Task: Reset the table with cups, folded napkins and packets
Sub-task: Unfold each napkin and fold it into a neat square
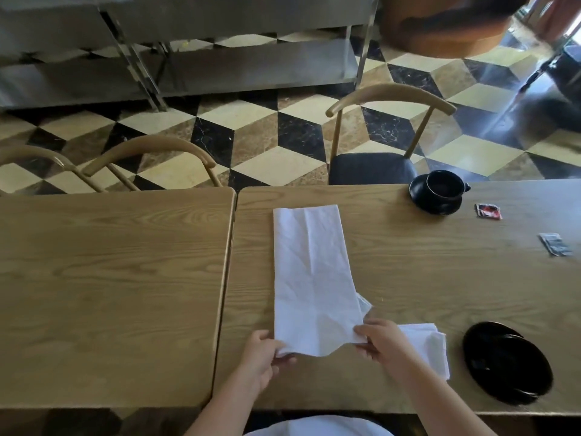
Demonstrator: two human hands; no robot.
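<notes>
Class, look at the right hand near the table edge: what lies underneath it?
Under the right hand lies a stack of folded white napkins, showing to its right. The hand also pinches a corner of the long napkin. How far the stack runs beneath the hand is hidden.

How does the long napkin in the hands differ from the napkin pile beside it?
The long napkin lies stretched out as one strip, near corners pinched by the left hand and right hand; the napkin pile is compact and partly under the right hand. The strip looks creased, the pile smoother. Both are white.
</notes>
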